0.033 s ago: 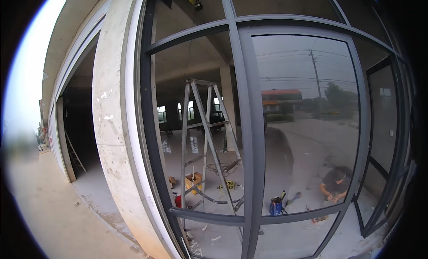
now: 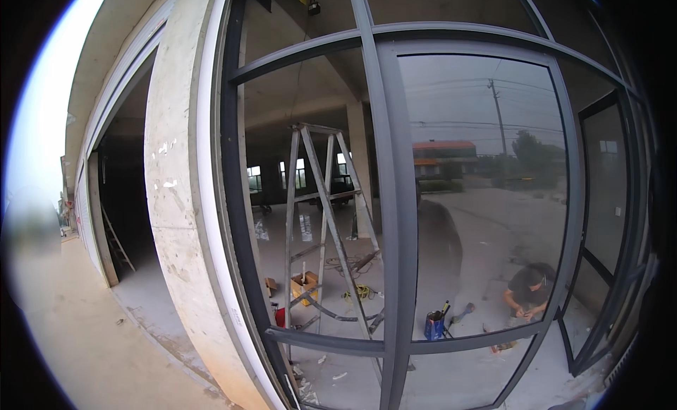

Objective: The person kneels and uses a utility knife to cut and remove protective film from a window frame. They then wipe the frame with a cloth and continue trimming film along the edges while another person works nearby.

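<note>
straight ahead, grey-framed reflective glass (image 2: 493,205)

i count one stepladder (image 2: 326,198) and one leaning ladder (image 2: 117,240), so two ladders together. there is one crouching person (image 2: 529,288), one blue container (image 2: 434,328) and one yellow box (image 2: 299,286). pillars are also two: one outer pillar (image 2: 169,170) and one inner pillar (image 2: 358,135). the large framed pane (image 2: 493,219) reflects one utility pole (image 2: 498,112) and one tree (image 2: 529,149) (bright windows (image 2: 300,174) are at least three, but exactly i cannot tell)
</note>
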The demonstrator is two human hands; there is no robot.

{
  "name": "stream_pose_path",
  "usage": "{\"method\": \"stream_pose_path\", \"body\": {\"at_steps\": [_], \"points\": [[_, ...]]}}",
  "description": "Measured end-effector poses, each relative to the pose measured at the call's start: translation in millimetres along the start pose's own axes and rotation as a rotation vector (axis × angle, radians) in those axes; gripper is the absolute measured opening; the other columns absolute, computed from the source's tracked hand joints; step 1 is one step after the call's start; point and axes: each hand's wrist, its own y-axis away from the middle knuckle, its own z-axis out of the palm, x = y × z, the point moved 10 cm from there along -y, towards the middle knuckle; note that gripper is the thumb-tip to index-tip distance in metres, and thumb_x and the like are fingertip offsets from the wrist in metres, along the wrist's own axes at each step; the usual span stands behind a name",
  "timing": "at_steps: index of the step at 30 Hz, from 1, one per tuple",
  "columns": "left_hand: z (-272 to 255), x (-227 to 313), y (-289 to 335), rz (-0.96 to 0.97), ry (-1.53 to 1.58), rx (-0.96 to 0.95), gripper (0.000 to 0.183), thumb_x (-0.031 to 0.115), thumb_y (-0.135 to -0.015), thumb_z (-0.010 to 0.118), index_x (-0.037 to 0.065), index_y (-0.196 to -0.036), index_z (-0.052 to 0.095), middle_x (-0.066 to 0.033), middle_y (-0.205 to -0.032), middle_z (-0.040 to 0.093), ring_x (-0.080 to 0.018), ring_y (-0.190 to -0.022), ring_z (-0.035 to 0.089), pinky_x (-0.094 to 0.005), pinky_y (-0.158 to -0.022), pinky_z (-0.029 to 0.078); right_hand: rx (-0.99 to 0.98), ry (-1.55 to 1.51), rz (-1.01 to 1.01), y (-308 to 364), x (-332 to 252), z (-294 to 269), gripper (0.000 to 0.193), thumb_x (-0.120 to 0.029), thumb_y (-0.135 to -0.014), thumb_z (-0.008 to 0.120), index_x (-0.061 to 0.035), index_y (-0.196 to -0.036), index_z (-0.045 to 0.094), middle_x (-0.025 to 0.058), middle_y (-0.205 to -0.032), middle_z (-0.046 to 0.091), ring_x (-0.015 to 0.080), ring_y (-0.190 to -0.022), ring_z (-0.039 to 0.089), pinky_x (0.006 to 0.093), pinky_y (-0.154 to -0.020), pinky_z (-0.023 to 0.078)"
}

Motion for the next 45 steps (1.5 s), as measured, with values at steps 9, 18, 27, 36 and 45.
{"method": "stream_pose_path", "body": {"at_steps": [9,18,27,36,45], "points": [[-40.9,285.0,10.5,0.479,0.314,0.033,0.018,0.015,-0.099,0.056,0.000,-0.100,0.064,-0.0032,-0.082,0.061,-0.0117,-0.072,0.051,-0.0257,-0.068,0.044,-0.015,-0.015,0.002,3.0,3.5,2.2,0.025,-0.026,-0.085,0.063,-0.0088,-0.101,0.071,0.0182,-0.094,0.072,0.0361,-0.088,0.068,0.0486,-0.074,0.053],[-203.1,586.1,228.9,1.189,0.603,0.093,0.010,0.007,-0.094,0.057,-0.001,-0.098,0.062,-0.0075,-0.083,0.058,-0.0164,-0.074,0.053,-0.0296,-0.071,0.045,-0.014,-0.020,0.014,5.9,15.2,0.3,0.026,-0.027,-0.085,0.063,-0.0077,-0.100,0.071,0.0185,-0.093,0.072,0.0358,-0.088,0.068,0.0478,-0.074,0.054],[-303.6,666.2,370.6,1.635,0.670,0.214,0.048,0.048,-0.104,0.038,0.004,-0.109,0.055,-0.0063,-0.080,0.044,-0.0184,-0.080,0.045,-0.0405,-0.084,0.044,-0.034,-0.057,0.044,15.2,40.0,1.2,0.027,-0.028,-0.085,0.064,-0.0066,-0.100,0.071,0.0188,-0.093,0.072,0.0356,-0.087,0.068,0.0469,-0.075,0.054],[-344.3,696.5,452.4,1.918,0.786,0.098,0.057,0.035,-0.087,0.073,-0.011,-0.116,0.055,-0.0205,-0.107,0.065,-0.0301,-0.104,0.064,-0.0359,-0.088,0.056,-0.051,-0.146,0.064,14.8,95.4,12.2,0.029,-0.029,-0.085,0.064,-0.0056,-0.099,0.072,0.0191,-0.093,0.072,0.0353,-0.087,0.068,0.0460,-0.075,0.055],[-344.3,721.6,535.6,1.863,0.703,0.206,0.050,0.034,-0.089,0.069,-0.008,-0.112,0.055,-0.0182,-0.102,0.062,-0.0284,-0.099,0.061,-0.0363,-0.086,0.054,-0.001,-0.280,0.250,43.8,229.8,33.2,0.030,-0.030,-0.085,0.064,-0.0045,-0.099,0.072,0.0194,-0.092,0.072,0.0351,-0.087,0.068,0.0452,-0.076,0.055]]}}
